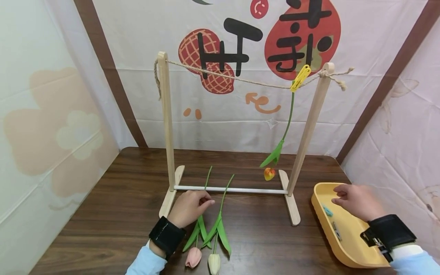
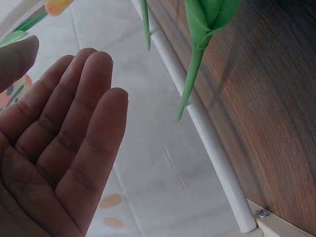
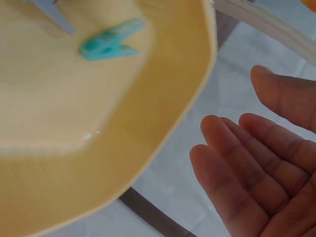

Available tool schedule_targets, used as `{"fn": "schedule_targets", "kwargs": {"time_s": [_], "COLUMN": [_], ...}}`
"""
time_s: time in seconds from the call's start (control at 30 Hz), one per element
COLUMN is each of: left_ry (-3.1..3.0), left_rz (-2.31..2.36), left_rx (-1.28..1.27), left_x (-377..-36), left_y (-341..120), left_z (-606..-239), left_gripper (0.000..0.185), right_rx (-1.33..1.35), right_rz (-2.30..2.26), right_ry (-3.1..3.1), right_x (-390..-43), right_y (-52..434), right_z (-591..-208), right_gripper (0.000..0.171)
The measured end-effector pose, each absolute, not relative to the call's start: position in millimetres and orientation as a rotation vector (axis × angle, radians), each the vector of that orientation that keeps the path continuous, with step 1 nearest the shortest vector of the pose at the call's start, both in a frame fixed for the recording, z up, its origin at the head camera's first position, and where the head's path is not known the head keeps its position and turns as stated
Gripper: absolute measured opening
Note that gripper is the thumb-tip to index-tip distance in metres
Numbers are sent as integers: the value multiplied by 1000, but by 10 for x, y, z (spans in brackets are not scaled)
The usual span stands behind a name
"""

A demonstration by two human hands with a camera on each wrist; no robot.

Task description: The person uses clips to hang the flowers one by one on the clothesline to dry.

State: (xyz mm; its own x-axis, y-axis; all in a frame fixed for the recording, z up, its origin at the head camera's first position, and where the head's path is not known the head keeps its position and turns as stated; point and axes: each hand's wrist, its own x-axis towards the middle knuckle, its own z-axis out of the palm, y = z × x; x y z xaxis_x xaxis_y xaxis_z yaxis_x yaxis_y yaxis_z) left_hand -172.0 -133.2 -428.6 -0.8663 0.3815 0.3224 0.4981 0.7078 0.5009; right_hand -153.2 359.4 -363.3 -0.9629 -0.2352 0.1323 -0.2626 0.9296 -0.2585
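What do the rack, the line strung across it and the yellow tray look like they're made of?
The rack looks like pale unfinished wood, with faint grain, and has a glossy white crossbar, material unclear. The line looks like twisted jute twine, fuzzy and knotted. The tray seems smooth moulded plastic with a soft sheen.

bench [image 1: 103,214]: dark wood grain, satin sheen under your left hand [image 1: 188,208] | rack [image 1: 167,126]: pale matt wood, rough twine [image 1: 233,79] | tray [image 1: 347,252] beneath your right hand [image 1: 357,201]: smooth yellow plastic | tulips [image 1: 206,229]: plastic-looking, matt | backdrop [image 1: 240,126]: creased cloth
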Motion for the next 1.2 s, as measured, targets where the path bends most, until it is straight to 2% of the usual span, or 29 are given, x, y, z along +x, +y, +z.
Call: {"fn": "schedule_targets", "kwargs": {"time_s": [0.3,0.5,0.8,0.97,1.2], "left_ry": [-2726,-2734,-2724,-2732,-2720], "left_rz": [-890,-886,-873,-880,-882], "left_rx": [-719,-718,-722,-718,-726], "left_x": [-1724,-1720,-1725,-1723,-1728], "left_y": [-1342,-1353,-1356,-1363,-1379], "left_z": [-4295,-4295,-4283,-4275,-4289], "left_gripper": [7,9,8,9,10], "right_rx": [529,631,644,635,646], "right_rz": [382,336,338,315,298], "right_ry": [-3084,-3094,-3153,-3162,-3143], "right_x": [-1656,-1731,-1821,-1872,-1928], "right_y": [3579,3552,3531,3522,3522], "right_z": [-3852,-3964,-4068,-4105,-4181], "right_gripper": [39,39,38,36,22]}}
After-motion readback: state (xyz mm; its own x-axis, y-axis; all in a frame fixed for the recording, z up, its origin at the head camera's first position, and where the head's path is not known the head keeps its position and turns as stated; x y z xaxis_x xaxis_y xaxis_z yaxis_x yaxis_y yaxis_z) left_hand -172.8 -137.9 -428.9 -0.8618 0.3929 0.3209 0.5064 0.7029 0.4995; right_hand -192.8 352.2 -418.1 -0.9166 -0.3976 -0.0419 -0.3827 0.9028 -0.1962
